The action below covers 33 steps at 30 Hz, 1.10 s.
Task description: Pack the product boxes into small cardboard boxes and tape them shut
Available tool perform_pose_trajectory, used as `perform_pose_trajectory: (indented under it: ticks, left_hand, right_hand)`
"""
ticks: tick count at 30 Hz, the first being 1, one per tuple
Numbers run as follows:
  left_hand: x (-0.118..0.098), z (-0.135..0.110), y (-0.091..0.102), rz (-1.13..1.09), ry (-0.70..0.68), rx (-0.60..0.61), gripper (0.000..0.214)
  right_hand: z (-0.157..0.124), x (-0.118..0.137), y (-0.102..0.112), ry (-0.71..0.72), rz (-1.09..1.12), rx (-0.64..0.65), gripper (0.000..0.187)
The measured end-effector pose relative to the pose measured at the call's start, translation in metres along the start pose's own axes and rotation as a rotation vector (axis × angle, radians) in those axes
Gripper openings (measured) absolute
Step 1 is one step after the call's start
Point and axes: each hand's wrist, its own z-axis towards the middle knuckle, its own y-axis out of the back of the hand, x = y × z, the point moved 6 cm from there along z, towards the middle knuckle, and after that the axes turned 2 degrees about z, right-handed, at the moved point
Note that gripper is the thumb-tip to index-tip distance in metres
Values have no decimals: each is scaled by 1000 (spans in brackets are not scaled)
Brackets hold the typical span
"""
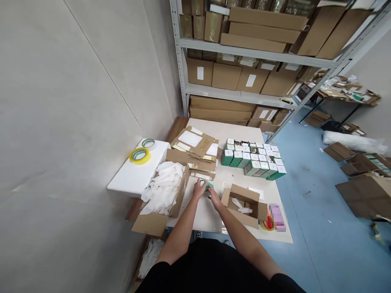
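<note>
My left hand (199,189) and my right hand (214,196) are closed around a small green and white box (209,186) above the near part of the table. Fingers cover much of the box. To the right stands an open cardboard box (229,199) with white wrapping pieces (241,206) inside. On the left, another cardboard carton (181,194) is heaped with white wrapping sleeves (166,187). Rows of green and white boxes (253,158) stand at the table's right side. Flattened cardboard (195,142) is stacked beyond my hands.
Tape rolls (139,156) lie on a white block (128,179) by the wall. A red tape dispenser (268,221) sits at the table's right front corner, beside a blurred purple item (277,217). Shelving (238,92) with cartons rises behind the table (238,126). More cartons (363,195) stand on the floor at right.
</note>
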Motion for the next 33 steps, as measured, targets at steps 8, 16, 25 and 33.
perform_pose_trajectory:
  ticks: [8, 16, 25, 33]
  left_hand:
    - [10, 4, 8, 147, -50, 27, 71]
    - [-16, 5, 57, -9, -175, 29, 70]
    - [-78, -7, 51, -349, -427, 223, 67]
    - [-110, -80, -83, -309, -359, 238, 59]
  right_hand:
    - [-4, -15, -15, -193, 110, -31, 58]
    - [10, 7, 26, -53, -82, -223, 60]
    - [-36, 54, 93, 124, 187, -386, 68]
    - [-121, 48, 193, 165, 240, -749, 65]
